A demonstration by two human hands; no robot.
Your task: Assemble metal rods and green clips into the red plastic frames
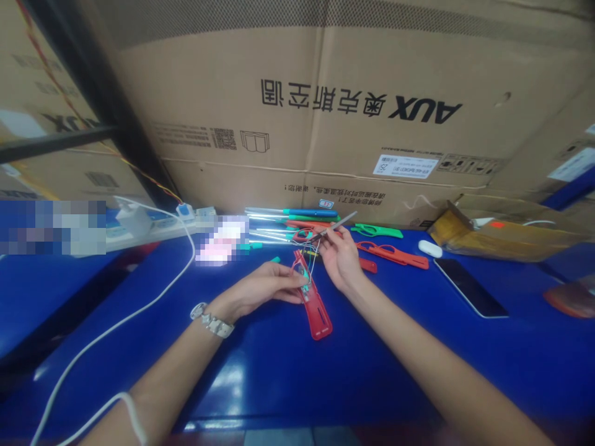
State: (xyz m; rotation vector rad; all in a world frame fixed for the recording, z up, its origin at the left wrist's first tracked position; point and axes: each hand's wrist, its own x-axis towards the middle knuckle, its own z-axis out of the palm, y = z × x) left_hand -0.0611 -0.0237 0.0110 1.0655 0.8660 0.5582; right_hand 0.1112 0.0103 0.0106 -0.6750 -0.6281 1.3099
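Red plastic casing (315, 300): you are keeping it flat on the blue table (288, 365), its open face up so the small circuit board and thin wires inside are lying exposed. Your left hand (264, 288) is steadying it, fingers (297, 284) pressed together against its near edge, likely to stop it sliding.

Tweezers (335, 225): your right hand (339, 257) is pinching them between thumb and fingers just beyond the casing's far end, tips apparently angled toward the wires; whether they are gripping a wire is too small to tell.

Beyond your right fingers: a row of loose casing halves (393, 253) in red, green and blue is lying against the cardboard box (325, 124), within easy reach.

Further right of those fingers: a white case (430, 248), a phone (469, 287) lying face up, and an open yellow bag (502, 238).

Left of your left fingers: a white cable (139, 310) is trailing across the table to a power strip (158, 224).

Your left wrist is wearing a watch (211, 321).
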